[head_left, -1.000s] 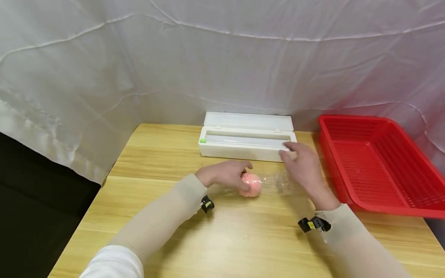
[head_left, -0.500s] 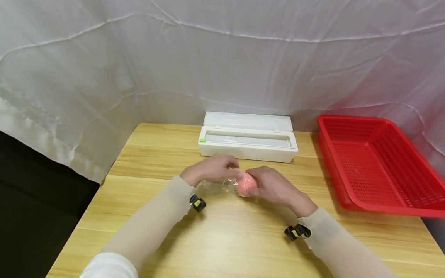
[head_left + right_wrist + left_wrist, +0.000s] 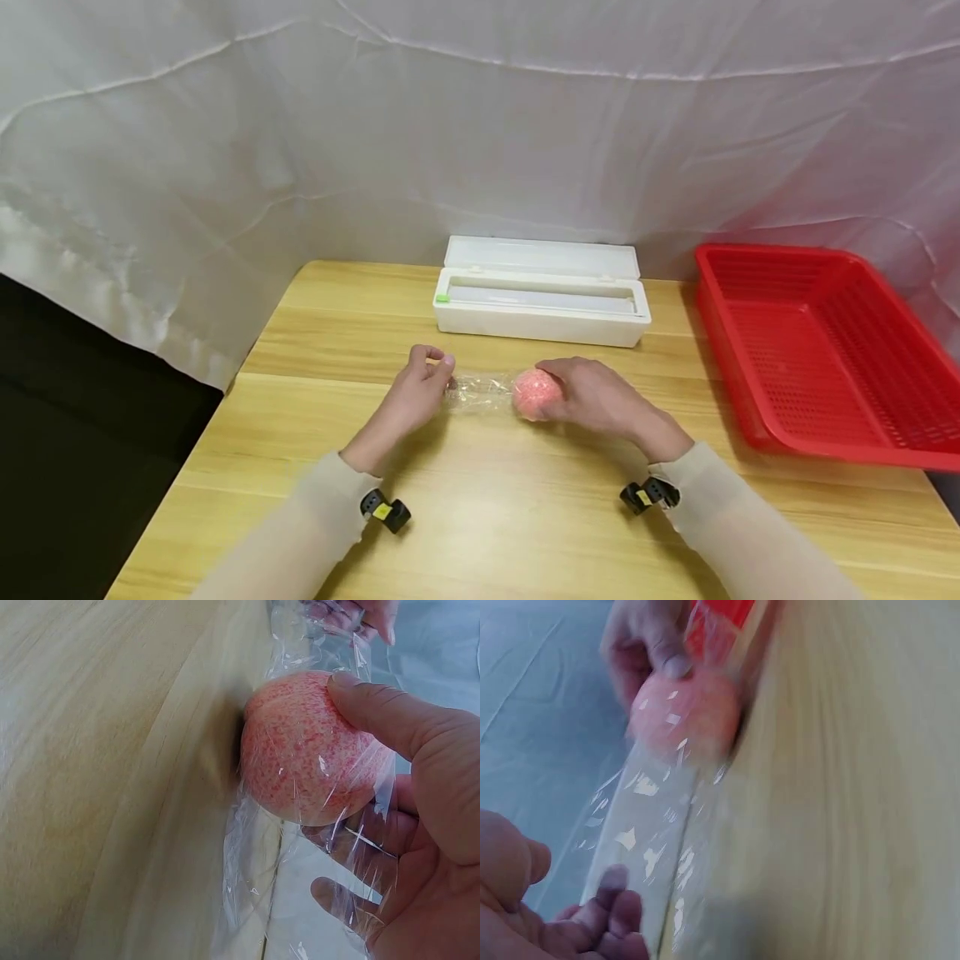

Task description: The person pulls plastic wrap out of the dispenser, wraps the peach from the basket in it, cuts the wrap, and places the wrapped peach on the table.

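Note:
A pink speckled peach [image 3: 300, 750] lies wrapped in clear cling film [image 3: 482, 392]. My right hand [image 3: 603, 400] grips it, thumb on the near side and fingers around the far side, with film between skin and fruit. Loose film runs leftward from the peach as a crinkled tail. At that tail's end is my left hand [image 3: 420, 385], fingers loosely bent. The left wrist view shows a gap between its thumb and fingertips [image 3: 624, 907], the fingertips right at the film's edge.
Behind the hands stands a long white cling film dispenser box [image 3: 542, 325], lid up and a roll inside, with a green slider at its left. A red plastic basket [image 3: 738, 392] occupies the right of the wooden table [image 3: 495, 525]. A pale curtain [image 3: 480, 150] hangs behind.
The right hand came from the box to the peach and now grips it. My left hand let go of the peach and moved left along the film, which now trails leftward.

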The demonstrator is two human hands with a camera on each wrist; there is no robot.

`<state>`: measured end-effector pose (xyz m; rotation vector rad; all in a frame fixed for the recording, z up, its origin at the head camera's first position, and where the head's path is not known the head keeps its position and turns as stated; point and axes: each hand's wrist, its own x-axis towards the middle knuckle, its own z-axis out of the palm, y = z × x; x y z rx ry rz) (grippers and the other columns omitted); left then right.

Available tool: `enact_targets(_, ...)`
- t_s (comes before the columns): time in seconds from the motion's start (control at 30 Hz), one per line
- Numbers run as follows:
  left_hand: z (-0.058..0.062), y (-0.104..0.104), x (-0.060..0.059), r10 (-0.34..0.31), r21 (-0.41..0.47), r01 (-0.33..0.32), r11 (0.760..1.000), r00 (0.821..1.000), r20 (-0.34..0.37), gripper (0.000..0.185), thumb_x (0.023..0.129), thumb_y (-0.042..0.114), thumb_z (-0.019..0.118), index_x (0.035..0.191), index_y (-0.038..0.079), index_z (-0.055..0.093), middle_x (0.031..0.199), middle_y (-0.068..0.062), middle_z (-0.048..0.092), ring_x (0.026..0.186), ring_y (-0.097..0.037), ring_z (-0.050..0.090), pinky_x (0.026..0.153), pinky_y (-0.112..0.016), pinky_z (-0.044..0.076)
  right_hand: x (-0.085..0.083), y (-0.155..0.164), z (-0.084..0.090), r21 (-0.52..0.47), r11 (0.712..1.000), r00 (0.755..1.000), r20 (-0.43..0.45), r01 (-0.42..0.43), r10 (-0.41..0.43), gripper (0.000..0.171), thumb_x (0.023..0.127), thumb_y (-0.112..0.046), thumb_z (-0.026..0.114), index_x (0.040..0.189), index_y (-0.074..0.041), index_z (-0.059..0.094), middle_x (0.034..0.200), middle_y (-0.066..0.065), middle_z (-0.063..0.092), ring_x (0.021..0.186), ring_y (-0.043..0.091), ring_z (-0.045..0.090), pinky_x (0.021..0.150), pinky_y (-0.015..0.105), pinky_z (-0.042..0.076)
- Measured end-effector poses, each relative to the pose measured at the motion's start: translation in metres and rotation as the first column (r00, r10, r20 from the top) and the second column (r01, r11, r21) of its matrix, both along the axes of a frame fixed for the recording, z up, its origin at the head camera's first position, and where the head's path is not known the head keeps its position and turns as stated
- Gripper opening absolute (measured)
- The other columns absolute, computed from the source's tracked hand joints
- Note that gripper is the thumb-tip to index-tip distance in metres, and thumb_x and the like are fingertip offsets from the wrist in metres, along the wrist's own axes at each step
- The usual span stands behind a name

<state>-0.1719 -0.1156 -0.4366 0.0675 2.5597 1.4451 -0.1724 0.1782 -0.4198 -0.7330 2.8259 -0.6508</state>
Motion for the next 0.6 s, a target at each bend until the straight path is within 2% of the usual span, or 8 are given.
enact_targets(0.1, -0.003, 0.01, 0.0, 0.024, 0.014, -0.023, 1.0, 0.998, -0.059, 0.038, 0.114, 0.033, 0.045, 0.139, 0.005, 0.044, 0.092, -0.009, 0.072, 0.073, -0.018, 0.058, 0.067, -0.032, 0.045, 0.0, 0.0, 0.001, 0.0, 1.0, 1.0, -0.003, -0.005, 0.005, 0.07, 0.089, -0.034, 0.084, 0.145, 0.001, 0.06, 0.138, 0.019, 0.069, 0.129, 0.039, 0.064, 0.11, 0.055, 0.051)
enact_targets(0.2, -0.008, 0.014, -0.003, 0.044, 0.001, -0.045, 0.999, 0.991, -0.123, 0.031, 0.113, 0.024, 0.044, 0.138, 0.006, 0.045, 0.078, -0.005, 0.061, 0.061, -0.017, 0.05, 0.06, -0.033, 0.042, 0.0, 0.0, 0.001, -0.004, 1.0, 1.0, 0.001, -0.004, 0.004, 0.07, 0.088, -0.033, 0.084, 0.145, 0.0, 0.06, 0.138, 0.019, 0.068, 0.13, 0.039, 0.064, 0.111, 0.054, 0.05)
enact_targets(0.3, -0.013, 0.012, -0.005, 0.051, -0.029, -0.057, 0.998, 0.982, -0.18, 0.027, 0.111, 0.018, 0.042, 0.137, 0.008, 0.045, 0.073, -0.001, 0.053, 0.055, -0.015, 0.045, 0.053, -0.032, 0.04, 0.0, 0.0, 0.001, -0.011, 1.0, 1.0, 0.001, -0.009, 0.009, 0.07, 0.089, -0.034, 0.084, 0.145, 0.0, 0.06, 0.139, 0.019, 0.068, 0.131, 0.038, 0.063, 0.111, 0.054, 0.05)
enact_targets(0.4, -0.017, 0.008, -0.006, 0.024, -0.072, -0.041, 0.997, 0.976, -0.218, 0.025, 0.112, 0.017, 0.04, 0.136, 0.007, 0.044, 0.073, -0.001, 0.054, 0.053, -0.014, 0.043, 0.049, -0.03, 0.038, -0.001, 0.0, -0.001, -0.016, 1.0, 1.0, 0.001, -0.012, 0.012, 0.07, 0.089, -0.035, 0.084, 0.145, -0.001, 0.06, 0.139, 0.018, 0.068, 0.131, 0.037, 0.064, 0.111, 0.054, 0.05)
enact_targets(0.5, -0.018, 0.003, -0.007, -0.013, -0.133, -0.02, 0.991, 0.97, -0.243, 0.024, 0.113, 0.022, 0.045, 0.133, 0.007, 0.047, 0.073, -0.002, 0.057, 0.052, -0.014, 0.045, 0.048, -0.028, 0.037, -0.001, 0.001, -0.001, -0.026, 1.0, 1.0, 0.005, -0.015, 0.015, 0.07, 0.089, -0.035, 0.084, 0.145, -0.001, 0.06, 0.139, 0.017, 0.068, 0.13, 0.036, 0.065, 0.11, 0.053, 0.052)
enact_targets(0.6, -0.014, -0.004, -0.008, 0.002, -0.185, -0.052, 0.981, 0.965, -0.263, 0.025, 0.112, 0.024, 0.052, 0.131, 0.008, 0.053, 0.072, -0.002, 0.057, 0.053, -0.014, 0.047, 0.048, -0.028, 0.037, 0.0, 0.002, -0.001, -0.036, 0.999, 1.0, 0.024, -0.01, 0.011, 0.069, 0.089, -0.035, 0.084, 0.145, -0.001, 0.06, 0.138, 0.016, 0.069, 0.128, 0.035, 0.065, 0.109, 0.053, 0.052)
